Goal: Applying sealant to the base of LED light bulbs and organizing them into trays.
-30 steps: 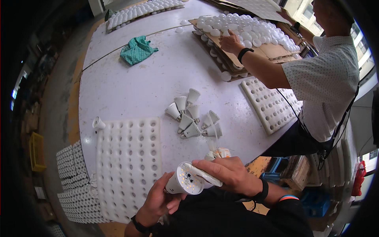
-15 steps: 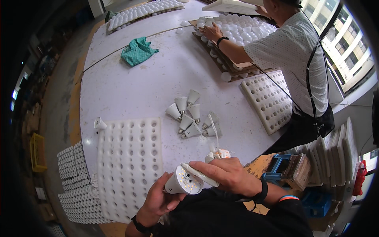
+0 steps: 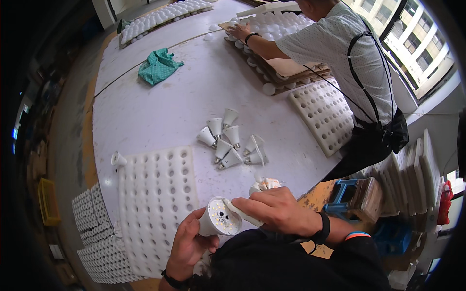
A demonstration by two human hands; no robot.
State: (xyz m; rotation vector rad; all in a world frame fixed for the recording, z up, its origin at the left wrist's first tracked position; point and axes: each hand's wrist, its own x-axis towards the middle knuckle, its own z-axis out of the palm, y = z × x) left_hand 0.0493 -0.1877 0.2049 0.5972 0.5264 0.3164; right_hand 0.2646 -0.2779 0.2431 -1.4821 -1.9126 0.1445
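My left hand [image 3: 187, 242] is wrapped round a white LED bulb housing [image 3: 206, 226] with no dome on it. The housing is tilted, and its round circuit board [image 3: 225, 217] with small yellow chips faces up. My right hand [image 3: 281, 211] is closed on a soft-looking white squeeze tube [image 3: 257, 187] with orange markings, partly hidden by my fingers. A thin white nozzle [image 3: 262, 153] sticks up from it, away from the housing. A white part under my right fingers touches or nearly touches the housing's rim. Several more bulb housings [image 3: 222, 149] lie grouped on the table beyond my hands.
A white foam tray [image 3: 155, 208] with rows of holes lies left, a lone housing [image 3: 118, 158] at its corner. A green cloth [image 3: 159, 67] lies farther back. At right, a co-worker [image 3: 340, 53] leans over stacked boards of white domes [image 3: 276, 26], near another foam tray [image 3: 323, 116].
My view has shifted slightly. Both hands keep their grips, the right fingers still at the housing's rim. The co-worker has leaned farther over the dome stack.
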